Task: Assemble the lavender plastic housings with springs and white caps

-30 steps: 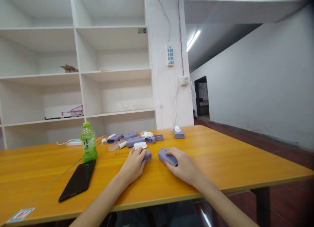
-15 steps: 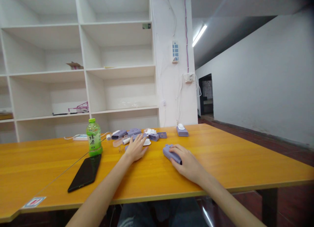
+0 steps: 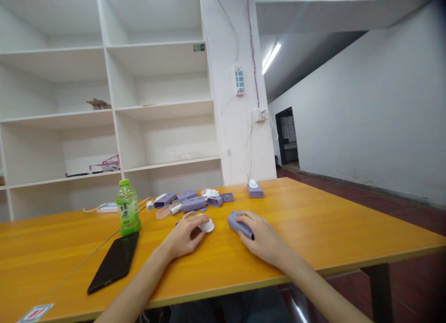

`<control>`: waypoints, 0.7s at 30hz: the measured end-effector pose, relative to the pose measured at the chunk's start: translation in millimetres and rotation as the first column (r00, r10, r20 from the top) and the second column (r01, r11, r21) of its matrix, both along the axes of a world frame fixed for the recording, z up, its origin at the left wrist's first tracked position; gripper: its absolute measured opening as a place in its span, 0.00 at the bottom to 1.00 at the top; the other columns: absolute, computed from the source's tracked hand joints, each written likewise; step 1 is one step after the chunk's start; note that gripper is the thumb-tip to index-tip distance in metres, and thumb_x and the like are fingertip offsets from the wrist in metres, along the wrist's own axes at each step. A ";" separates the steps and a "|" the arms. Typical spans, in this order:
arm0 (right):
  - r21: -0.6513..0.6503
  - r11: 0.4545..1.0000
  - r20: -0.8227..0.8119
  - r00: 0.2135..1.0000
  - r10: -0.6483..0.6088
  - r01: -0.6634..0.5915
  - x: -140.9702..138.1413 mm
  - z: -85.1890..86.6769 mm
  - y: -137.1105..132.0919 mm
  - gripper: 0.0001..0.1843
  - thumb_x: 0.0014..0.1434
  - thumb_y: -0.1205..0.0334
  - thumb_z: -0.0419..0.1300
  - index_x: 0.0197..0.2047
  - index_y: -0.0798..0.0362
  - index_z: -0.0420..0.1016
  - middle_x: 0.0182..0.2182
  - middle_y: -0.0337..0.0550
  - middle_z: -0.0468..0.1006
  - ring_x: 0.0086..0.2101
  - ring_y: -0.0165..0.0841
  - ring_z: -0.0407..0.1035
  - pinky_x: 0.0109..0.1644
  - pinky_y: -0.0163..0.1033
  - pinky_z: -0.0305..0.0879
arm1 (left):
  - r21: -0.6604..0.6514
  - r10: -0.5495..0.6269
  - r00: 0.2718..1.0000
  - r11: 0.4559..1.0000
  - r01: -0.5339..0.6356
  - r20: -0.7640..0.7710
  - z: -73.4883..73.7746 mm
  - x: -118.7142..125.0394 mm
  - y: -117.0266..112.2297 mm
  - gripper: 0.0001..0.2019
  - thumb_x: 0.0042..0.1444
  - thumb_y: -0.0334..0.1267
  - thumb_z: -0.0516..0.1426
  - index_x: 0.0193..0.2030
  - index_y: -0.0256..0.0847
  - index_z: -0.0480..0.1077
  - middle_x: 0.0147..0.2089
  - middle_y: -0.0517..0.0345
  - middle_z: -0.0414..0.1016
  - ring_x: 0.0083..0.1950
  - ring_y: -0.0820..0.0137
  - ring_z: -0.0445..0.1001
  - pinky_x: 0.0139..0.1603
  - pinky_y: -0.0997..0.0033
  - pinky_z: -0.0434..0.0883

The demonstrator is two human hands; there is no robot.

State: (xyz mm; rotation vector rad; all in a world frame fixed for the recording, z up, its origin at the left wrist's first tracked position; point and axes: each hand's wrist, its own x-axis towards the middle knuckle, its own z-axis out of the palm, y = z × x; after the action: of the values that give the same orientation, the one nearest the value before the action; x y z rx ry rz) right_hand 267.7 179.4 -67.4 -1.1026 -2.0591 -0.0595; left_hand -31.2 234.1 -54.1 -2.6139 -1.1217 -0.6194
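Observation:
My left hand [image 3: 186,234] is closed on a flat white rounded plastic part [image 3: 208,225], its fingers over the part's left side, close above the table. In my right hand [image 3: 261,234] is a purple plastic housing [image 3: 240,224], gripped from the right and resting on the table. Beyond my left hand lies a loose pile of purple perforated shells [image 3: 193,204], white pieces [image 3: 210,193] and a small white cylinder [image 3: 176,209]. Farther back on the right, another purple housing [image 3: 255,191] carries a white rounded piece [image 3: 253,183] on top.
A green drink bottle [image 3: 128,209] stands left of the pile, with a black phone [image 3: 114,262] lying in front of it. A white power strip [image 3: 108,207] and its cable lie behind the bottle. The wooden table [image 3: 313,220] ends at a pillar and white shelves [image 3: 163,165].
My left hand has drawn back from the pile towards me, bringing the white rounded part with it. My right hand still holds the purple housing. The camera view has shifted slightly.

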 end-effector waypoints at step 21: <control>-0.123 0.973 -0.017 0.980 -0.200 0.196 7.0 -12.0 11.6 0.30 0.59 0.57 0.63 0.64 0.54 0.69 0.53 0.54 0.75 0.55 0.48 0.68 0.61 0.50 0.62 | -0.008 0.471 0.876 0.880 -0.475 -0.105 -14.5 80.2 67.4 0.16 0.67 0.44 0.59 0.56 0.38 0.72 0.58 0.49 0.76 0.57 0.59 0.76 0.59 0.47 0.73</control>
State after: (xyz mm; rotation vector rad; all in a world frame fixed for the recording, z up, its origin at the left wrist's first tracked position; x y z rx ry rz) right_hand 274.7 191.0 -79.4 -1.3738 -1.9411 -0.0179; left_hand 49.0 301.5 -68.6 -2.2272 -1.6688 -0.3579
